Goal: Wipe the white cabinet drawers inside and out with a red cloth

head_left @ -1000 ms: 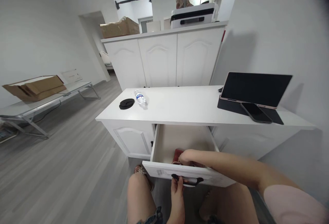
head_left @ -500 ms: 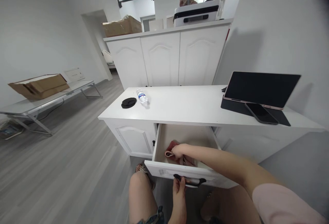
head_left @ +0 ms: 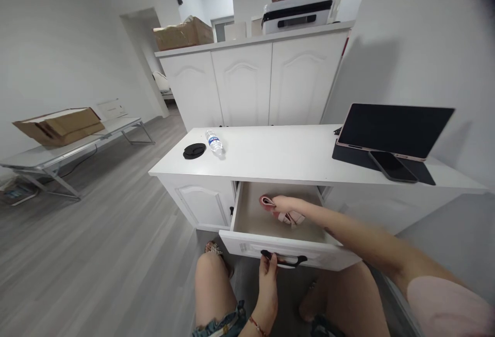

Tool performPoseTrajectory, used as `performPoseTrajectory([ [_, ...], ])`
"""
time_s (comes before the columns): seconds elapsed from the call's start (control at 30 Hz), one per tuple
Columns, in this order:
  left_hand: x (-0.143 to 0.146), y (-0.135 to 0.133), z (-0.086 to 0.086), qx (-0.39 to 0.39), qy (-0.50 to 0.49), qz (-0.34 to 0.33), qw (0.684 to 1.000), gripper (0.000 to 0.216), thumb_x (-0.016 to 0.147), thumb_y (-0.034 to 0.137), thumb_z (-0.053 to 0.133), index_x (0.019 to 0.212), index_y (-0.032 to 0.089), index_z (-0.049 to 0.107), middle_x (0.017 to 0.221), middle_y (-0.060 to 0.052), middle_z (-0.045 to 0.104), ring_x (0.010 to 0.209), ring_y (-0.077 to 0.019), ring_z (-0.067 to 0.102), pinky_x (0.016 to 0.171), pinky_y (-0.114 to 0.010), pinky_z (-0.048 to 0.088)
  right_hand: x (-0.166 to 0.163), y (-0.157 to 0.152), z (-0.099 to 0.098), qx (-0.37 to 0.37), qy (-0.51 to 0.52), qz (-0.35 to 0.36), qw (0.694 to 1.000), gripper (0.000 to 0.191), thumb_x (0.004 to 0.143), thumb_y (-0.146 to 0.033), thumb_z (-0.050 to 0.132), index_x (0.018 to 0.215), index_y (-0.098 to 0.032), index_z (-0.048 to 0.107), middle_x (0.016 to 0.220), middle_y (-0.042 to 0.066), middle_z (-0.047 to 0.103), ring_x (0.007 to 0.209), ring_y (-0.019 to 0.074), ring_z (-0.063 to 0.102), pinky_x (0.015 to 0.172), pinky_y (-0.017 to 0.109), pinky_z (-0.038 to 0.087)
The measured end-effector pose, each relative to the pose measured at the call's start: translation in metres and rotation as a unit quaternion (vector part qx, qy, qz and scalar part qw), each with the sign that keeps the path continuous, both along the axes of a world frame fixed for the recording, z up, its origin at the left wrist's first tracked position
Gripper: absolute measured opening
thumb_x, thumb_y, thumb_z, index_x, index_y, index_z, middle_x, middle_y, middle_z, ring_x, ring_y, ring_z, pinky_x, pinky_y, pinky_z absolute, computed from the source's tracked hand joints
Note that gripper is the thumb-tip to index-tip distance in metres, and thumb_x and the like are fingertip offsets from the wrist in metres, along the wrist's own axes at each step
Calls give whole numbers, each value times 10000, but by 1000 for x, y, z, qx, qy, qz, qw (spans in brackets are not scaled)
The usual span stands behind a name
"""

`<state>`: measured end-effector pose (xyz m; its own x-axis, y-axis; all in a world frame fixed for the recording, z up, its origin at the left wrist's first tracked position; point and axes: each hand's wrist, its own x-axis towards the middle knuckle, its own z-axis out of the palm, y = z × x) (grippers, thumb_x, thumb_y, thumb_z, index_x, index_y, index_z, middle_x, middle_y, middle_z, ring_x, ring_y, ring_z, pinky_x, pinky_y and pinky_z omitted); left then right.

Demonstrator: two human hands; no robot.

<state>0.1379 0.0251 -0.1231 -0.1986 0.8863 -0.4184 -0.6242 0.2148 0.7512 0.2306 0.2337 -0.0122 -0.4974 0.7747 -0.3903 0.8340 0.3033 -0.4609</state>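
Note:
A white drawer (head_left: 247, 239) stands pulled out of the white cabinet. My left hand (head_left: 268, 265) is closed around the left end of its black handle (head_left: 288, 262), in front of the drawer face. Over the drawer's interior, my right hand (head_left: 285, 204) grips a folded pink and red cloth (head_left: 291, 218). One rolled end of the cloth sticks out left of my fingers and the rest hangs below them. Whether the cloth touches the drawer bottom, I cannot tell.
On the white countertop lie a clear water bottle (head_left: 214, 142) and a black round object (head_left: 194, 151). At its right are a tablet (head_left: 396, 130) and a phone (head_left: 393, 166). My knees flank the drawer. A cardboard box (head_left: 64, 127) sits on a folding table (head_left: 34, 157) to the left.
My right hand has moved deeper into the drawer, up and to the right, carrying the cloth from near the front panel. My left hand stays on the handle.

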Motion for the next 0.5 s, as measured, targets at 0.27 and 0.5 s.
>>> performPoseTrajectory([
  [0.27, 0, 28, -11, 21, 1, -14, 1000, 405, 645, 490, 773, 869, 185, 629, 883, -60, 648, 850, -193, 597, 800, -313, 436, 44, -47, 95, 87, 178, 4, 980, 351, 834, -224, 495, 1162, -172, 611, 1077, 94, 703, 922, 229, 658, 793, 302, 489],
  [0.5, 1, 60, 14, 22, 21, -8, 999, 401, 604, 470, 794, 832, 178, 641, 880, -67, 653, 854, -202, 597, 806, -337, 444, -13, -86, 79, 223, 272, 95, 931, 578, 801, -54, 406, 1336, -236, 525, 1409, 32, 527, 1287, 170, 471, 1071, 341, 369],
])
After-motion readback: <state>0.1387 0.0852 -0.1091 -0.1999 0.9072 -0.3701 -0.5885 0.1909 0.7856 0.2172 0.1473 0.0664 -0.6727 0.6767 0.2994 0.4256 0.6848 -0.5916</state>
